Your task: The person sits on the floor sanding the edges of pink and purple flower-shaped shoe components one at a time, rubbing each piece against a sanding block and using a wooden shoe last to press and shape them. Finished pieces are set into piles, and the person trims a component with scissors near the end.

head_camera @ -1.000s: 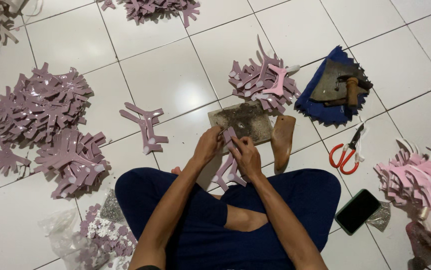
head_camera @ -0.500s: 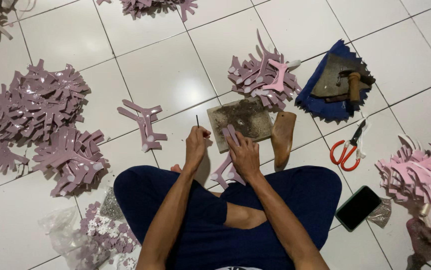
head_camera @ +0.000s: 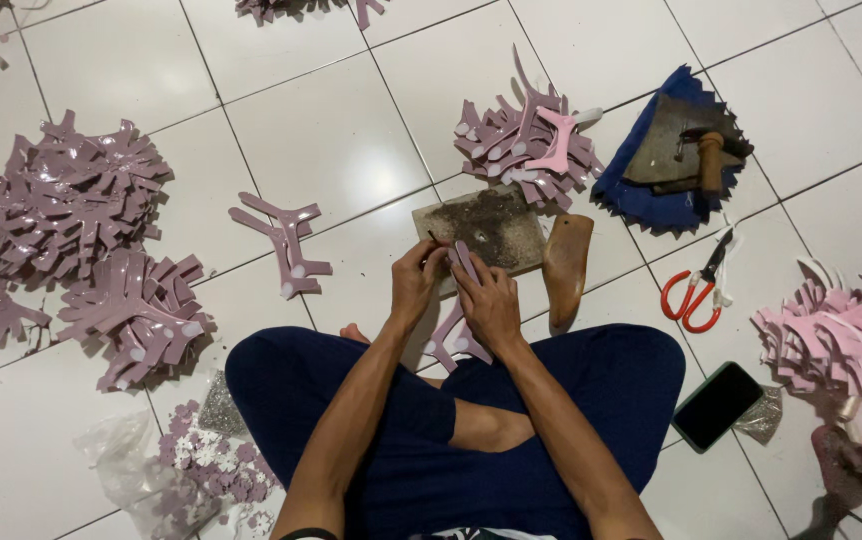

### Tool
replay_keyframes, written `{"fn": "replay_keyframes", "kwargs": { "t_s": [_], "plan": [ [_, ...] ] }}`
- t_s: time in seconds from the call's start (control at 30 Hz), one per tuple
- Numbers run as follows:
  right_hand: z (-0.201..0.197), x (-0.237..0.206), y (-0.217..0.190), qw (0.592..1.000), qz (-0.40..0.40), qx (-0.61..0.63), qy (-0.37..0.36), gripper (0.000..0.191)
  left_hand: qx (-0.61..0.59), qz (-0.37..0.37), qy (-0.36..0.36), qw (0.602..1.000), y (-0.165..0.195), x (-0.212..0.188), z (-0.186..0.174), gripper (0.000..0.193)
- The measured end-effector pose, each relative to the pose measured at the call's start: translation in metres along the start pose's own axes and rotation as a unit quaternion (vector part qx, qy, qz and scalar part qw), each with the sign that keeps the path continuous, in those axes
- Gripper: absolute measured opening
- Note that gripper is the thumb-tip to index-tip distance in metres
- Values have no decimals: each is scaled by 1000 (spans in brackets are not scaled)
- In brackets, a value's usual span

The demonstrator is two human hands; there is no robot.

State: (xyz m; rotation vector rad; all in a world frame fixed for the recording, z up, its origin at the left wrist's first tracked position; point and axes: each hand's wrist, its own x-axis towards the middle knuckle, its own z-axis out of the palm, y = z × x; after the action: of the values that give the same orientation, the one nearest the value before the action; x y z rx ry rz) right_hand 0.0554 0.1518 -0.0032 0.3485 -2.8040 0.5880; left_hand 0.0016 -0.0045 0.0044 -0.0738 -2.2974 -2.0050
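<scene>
While both hands pinch the mauve strap piece (head_camera: 459, 262), left hand (head_camera: 416, 285) with thin tool (head_camera: 435, 241), right hand (head_camera: 491, 300) should steady it on the block (head_camera: 496, 225).

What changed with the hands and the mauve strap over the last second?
The left hand lifted off the strap with a thin dark tool, then came back down beside the right hand, which kept holding it. The board, scissors and piles stayed put.
</scene>
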Motion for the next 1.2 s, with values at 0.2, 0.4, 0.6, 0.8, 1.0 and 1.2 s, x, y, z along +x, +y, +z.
{"fn": "replay_keyframes", "kwargs": {
  "t_s": [0.2, 0.4, 0.6, 0.8, 1.0, 1.2],
  "plan": [
    [1, 3, 2, 1000, 11, 28, 7, 36, -23, -43, -15, 999, -22, 3, 6, 15],
    [6, -1, 6, 997, 20, 69, 11, 28, -37, -49, -15, 998, -30, 2, 7, 14],
    [-13, -5, 34, 970, 158, 129, 135, 16, -43, -48, -25, 998, -28, 2, 6, 14],
    [-46, -14, 82, 925, 359, -2, 125, 96, -27, -44, -31, 998, -28, 2, 6, 13],
    [-32, -13, 101, 850, 475, 170, 152, 68, 9, -11, -34, 999, -23, 1, 4, 11],
    [-24, -43, 87, 521, 332, 770, 159, 51, -2, -10, -39, 999, -20, -1, 4, 9]
  ]
}}
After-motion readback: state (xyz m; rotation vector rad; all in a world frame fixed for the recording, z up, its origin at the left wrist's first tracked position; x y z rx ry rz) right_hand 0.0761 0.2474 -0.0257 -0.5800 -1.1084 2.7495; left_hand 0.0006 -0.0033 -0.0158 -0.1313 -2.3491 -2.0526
